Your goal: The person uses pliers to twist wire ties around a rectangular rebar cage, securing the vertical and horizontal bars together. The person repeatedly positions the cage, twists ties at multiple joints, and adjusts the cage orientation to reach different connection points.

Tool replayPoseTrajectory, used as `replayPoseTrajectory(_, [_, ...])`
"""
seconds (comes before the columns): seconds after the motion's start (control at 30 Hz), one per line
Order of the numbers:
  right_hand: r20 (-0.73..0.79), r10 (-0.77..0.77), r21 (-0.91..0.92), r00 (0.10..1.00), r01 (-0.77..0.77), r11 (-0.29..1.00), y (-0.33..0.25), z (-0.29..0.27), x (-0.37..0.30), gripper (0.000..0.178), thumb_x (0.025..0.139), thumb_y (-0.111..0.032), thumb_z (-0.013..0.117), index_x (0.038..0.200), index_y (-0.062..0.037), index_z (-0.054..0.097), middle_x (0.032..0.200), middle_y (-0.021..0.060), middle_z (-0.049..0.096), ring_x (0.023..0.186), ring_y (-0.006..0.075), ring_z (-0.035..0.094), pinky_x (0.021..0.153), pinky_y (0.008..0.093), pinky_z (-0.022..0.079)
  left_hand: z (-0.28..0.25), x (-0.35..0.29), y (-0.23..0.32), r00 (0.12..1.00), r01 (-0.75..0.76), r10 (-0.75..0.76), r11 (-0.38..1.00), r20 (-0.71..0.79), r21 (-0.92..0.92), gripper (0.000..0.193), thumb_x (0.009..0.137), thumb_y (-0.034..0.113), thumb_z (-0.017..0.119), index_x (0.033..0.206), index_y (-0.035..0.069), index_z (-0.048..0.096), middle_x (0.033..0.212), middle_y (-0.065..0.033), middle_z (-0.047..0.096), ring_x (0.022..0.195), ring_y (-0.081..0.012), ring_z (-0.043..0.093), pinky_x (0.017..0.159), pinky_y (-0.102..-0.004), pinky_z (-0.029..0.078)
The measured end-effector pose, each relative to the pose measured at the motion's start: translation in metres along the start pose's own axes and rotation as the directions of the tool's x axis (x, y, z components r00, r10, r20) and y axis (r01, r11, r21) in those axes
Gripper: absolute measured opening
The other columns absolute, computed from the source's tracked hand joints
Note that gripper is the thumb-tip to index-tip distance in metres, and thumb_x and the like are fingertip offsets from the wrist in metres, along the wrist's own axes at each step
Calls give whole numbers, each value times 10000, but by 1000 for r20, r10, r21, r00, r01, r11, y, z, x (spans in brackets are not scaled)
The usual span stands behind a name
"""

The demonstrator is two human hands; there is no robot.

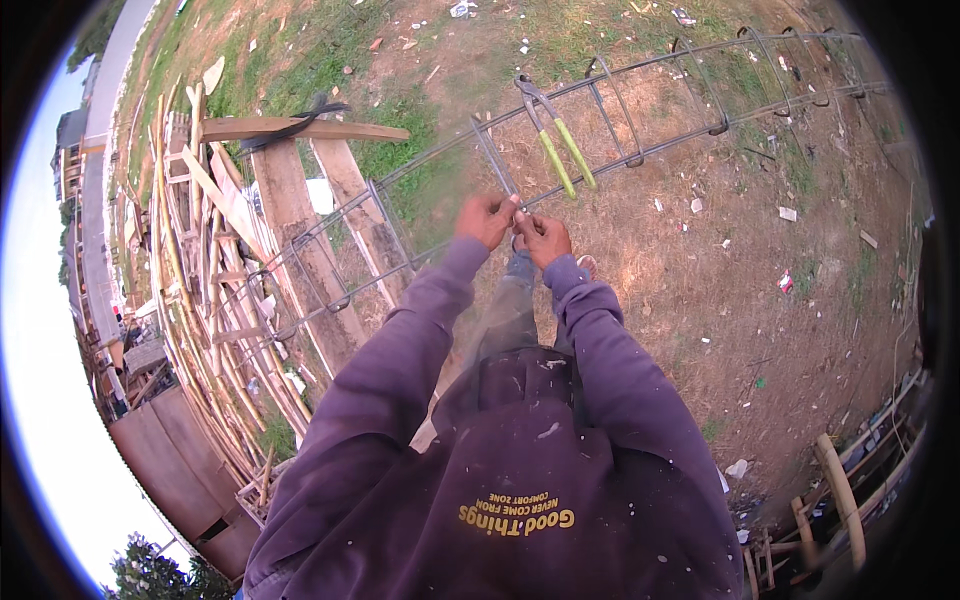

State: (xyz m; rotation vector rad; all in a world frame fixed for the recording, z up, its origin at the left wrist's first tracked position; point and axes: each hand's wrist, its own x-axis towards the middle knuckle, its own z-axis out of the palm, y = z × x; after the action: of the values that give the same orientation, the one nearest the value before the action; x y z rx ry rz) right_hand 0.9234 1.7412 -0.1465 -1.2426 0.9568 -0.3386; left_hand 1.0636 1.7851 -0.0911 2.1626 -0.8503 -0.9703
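A long rebar cage (720, 127) of thin bars and bent stirrups runs across in front of me, from the planks on the left to the far right. Both my hands meet at its near bar, at the lower end of a stirrup (492, 155). My left hand (486, 220) is closed in a pinch there. Beside it, my right hand (544, 238) pinches too, fingertips almost touching the left ones. What lies between the fingers is too small to make out. Pincers (555, 160) with yellow-green handles hang by their head on the far bar, just beyond my right hand.
Upright planks (285, 210) under a wooden crosspiece (340, 130) stand at the left, with dark wire (300, 125) draped over it. Bamboo poles (185, 290) and scrap wood are piled farther left. More timber (842, 500) lies at the lower right. Litter dots the dirt and grass.
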Motion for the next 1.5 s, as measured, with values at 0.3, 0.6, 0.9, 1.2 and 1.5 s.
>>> replayPoseTrajectory(0.3, [172, -109, -327, 979, 161, 931, -59, -36, -23, 237, 839, -187, 580, 986, -33, 684, 869, 221, 663, 813, 348, 656, 734, 424, 492, -1, 2, -7, 992, -11, 21, 997, 128, -81, 372, 871, 322, 659, 693, -3, 682, 602, -57, 628, 580, -122, 549, 573, -327, 446])
replayPoseTrajectory(0.6, [371, -133, -858, 919, 394, 329, -134, -59, 56, 194, 787, -267, 635, 888, -134, 733, 832, 163, 691, 818, 344, 664, 762, 428, 520, -8, 1, 2, 989, 24, -9, 995, 150, -100, 368, 872, 338, 642, 758, -7, 700, 638, -76, 657, 588, -144, 590, 582, -332, 464])
replayPoseTrajectory(0.9, [346, 48, -927, 937, 350, -136, -109, 20, 108, 163, 773, -224, 664, 871, -118, 740, 905, 106, 718, 874, 240, 702, 719, 361, 561, -3, 0, -6, 997, 19, -8, 988, 77, -156, 314, 872, 295, 637, 816, -6, 706, 654, -92, 661, 603, -160, 617, 596, -332, 483])
replayPoseTrajectory(1.2, [524, -482, -838, 702, 528, -141, -129, -6, 77, 154, 807, -187, 653, 917, -80, 648, 883, 69, 634, 897, 245, 592, 817, 378, 431, -3, 13, -15, 974, 19, 13, 990, 228, -140, 289, 875, 247, 641, 832, -38, 674, 632, -75, 599, 593, -136, 542, 574, -329, 437])
replayPoseTrajectory(1.5, [190, -181, -775, 965, 260, 575, -42, -37, -23, 617, 869, -68, 504, 1438, -268, 377, 1111, 171, 577, 900, 376, 620, 775, 471, 513, -4, 17, -25, 936, 92, 18, 952, 352, -292, 364, 908, 326, 642, 788, -17, 658, 633, -6, 545, 599, -96, 462, 558, -289, 384])
